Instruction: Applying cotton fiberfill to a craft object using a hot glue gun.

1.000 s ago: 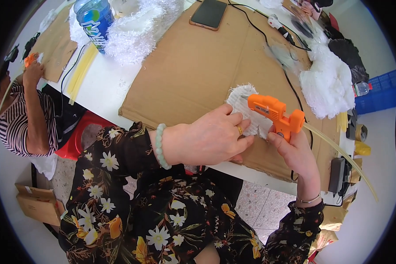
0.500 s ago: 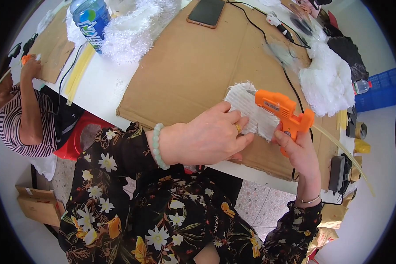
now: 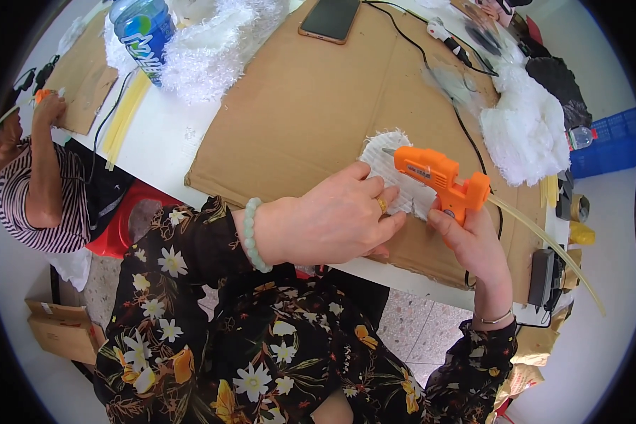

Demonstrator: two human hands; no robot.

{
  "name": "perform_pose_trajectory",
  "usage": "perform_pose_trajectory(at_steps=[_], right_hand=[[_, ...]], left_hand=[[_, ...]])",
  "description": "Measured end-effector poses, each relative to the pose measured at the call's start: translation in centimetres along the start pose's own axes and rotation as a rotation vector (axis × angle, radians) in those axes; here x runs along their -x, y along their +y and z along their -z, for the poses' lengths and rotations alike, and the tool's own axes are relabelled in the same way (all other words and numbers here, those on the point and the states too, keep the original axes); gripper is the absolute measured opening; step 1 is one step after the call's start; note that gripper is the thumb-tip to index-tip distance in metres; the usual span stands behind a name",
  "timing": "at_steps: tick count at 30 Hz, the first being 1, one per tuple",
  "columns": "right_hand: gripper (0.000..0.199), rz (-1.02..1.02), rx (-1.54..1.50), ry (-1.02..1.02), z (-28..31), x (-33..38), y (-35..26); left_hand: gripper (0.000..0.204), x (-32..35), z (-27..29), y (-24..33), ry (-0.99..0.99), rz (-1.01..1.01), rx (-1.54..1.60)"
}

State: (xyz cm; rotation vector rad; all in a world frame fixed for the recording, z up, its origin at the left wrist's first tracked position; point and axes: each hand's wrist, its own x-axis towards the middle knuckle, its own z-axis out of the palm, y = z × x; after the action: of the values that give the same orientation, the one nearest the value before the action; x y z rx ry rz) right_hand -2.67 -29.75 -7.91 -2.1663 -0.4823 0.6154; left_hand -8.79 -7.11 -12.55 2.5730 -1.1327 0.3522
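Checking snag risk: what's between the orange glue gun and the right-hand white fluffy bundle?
In the head view, a black cable on the cardboard sheet runs between the glue gun and white bundle.

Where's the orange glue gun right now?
In the head view, the orange glue gun is right of centre, held in the right hand over the white fabric piece.

Your glue gun (image 3: 427, 168) is smooth plastic with a slight sheen, its nozzle (image 3: 388, 151) metallic-looking, its glue stick (image 3: 526, 222) translucent and waxy. The white cloth (image 3: 408, 189) looks rough, ribbed and frayed on matt cardboard (image 3: 297, 113). Your bracelet beads (image 3: 249, 233) look polished; the phone screen (image 3: 329, 18) is glossy.
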Motion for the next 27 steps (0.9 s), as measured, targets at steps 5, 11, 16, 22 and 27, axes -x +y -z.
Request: perform_pose_trajectory(at_steps=[5,11,16,22,27], right_hand=[[0.019,-0.017,0.089,-0.050,0.2,0.2,-0.3],[0.019,0.088,-0.022,0.027,0.0,-0.2,0.4],[0.023,-0.033,0.037,-0.020,0.3,0.3,-0.2],[0.018,0.069,0.038,0.029,0.0,0.0,0.2],[0.016,-0.002,0.049,-0.033,-0.2,0.0,0.1]], left_hand=[[0.040,-0.2,-0.5,-0.1,0.179,-0.073,-0.084],[0.045,0.3,-0.1,0.2,0.018,-0.005,-0.033],[0.039,-0.2,-0.4,0.0,0.077,-0.032,-0.043],[0.038,0.0,-0.2,0.1,0.095,-0.034,-0.072],[0.044,-0.1,-0.2,-0.1,0.005,-0.014,0.000]])
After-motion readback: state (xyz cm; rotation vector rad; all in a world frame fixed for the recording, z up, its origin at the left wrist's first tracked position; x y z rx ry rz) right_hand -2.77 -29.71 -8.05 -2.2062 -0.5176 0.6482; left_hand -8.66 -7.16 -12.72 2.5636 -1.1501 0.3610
